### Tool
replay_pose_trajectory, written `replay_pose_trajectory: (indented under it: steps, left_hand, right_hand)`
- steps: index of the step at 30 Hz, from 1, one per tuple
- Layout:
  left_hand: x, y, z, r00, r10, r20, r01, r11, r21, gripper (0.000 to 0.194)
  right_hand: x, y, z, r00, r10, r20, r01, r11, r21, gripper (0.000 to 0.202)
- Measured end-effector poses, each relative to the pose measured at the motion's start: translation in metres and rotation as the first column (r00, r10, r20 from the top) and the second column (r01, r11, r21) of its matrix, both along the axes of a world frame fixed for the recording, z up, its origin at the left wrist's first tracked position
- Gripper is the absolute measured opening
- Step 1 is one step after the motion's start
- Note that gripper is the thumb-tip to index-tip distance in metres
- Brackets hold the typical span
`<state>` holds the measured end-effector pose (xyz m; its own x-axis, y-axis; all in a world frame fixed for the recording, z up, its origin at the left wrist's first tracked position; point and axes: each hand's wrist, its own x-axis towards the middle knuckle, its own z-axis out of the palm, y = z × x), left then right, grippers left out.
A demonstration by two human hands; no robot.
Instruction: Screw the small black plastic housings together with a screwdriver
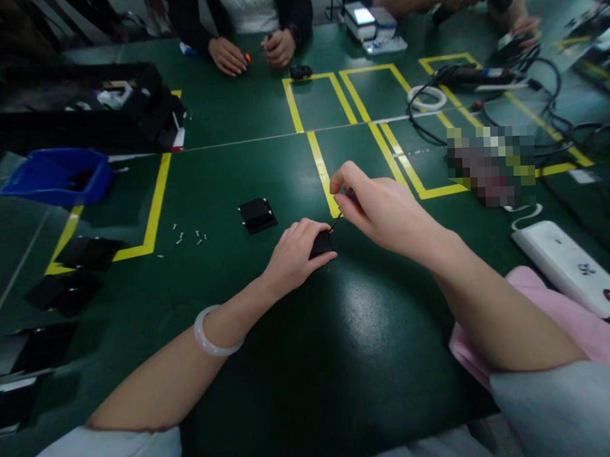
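My left hand [298,250] is closed around a small black box-like part [321,244], holding it on the green table. Between the fingers of my right hand [371,198] is a slim screwdriver [337,221], its dark handle mostly covered by the hand. The shaft slants down to the upper right corner of the held part, where its tip touches or nearly touches. Just left of and beyond my left hand lies a second black part [257,215] with small shiny points at its corners. Several small screws [197,234] are scattered farther left.
A blue bin [60,176] and several black parts [88,253] line the left side. Black trays [75,106] stand behind. Cables [484,75], a white power strip [569,266] and pink cloth [537,300] are on the right. Across the table are a co-worker's hands [279,48].
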<state>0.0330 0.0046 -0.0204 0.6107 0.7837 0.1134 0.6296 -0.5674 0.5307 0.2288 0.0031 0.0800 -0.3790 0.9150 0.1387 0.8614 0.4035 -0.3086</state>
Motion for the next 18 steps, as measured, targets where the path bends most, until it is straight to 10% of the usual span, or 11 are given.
replay_pose_trajectory:
  steps: [18]
  left_hand:
    - [-0.0035,-0.0010,0.0010,1.000,0.013,0.028,-0.013,1.000,0.008,0.038]
  right_hand:
    - [0.0000,-0.0019,-0.0016,0.997,0.033,-0.074,-0.031,0.999,0.025,0.025]
